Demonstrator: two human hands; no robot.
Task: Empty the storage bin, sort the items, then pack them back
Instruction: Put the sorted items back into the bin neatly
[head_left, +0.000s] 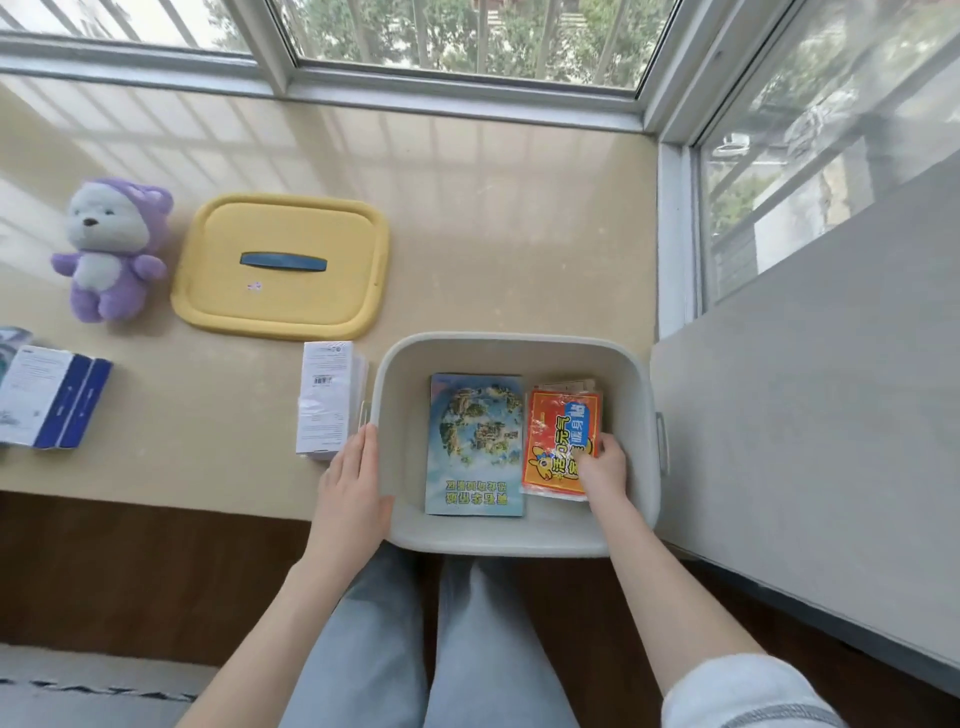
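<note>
Reaching in from the lower right of the frame, the right hand is down inside the bin, forearm bare and angled up toward the centre, with a pale sleeve bunched near the elbow. Its grip is closed on the lower right edge of the packet. The fingers curl over the red wrapper, though the hand's back hides the thumb, so whether it pinches the edge or only presses on it is not fully clear.

The left hand lies flat against the outside of the bin's left wall. Its fingers are straight and together, pointing toward the top of the frame, and its grip is open and holds nothing. That forearm rises from the lower left.

The bin stands at lower centre on the near edge of the surface, above the person's knees. On its floor a book lies flat at the left, with the packet just beside it on the right.

A white box lies on the surface just beside the bin's left wall, near the left hand's fingertips. The yellow lid lies flat, handle up, at upper left of centre. A plush toy sits to the left of the lid. A blue box lies at the left edge.
</note>
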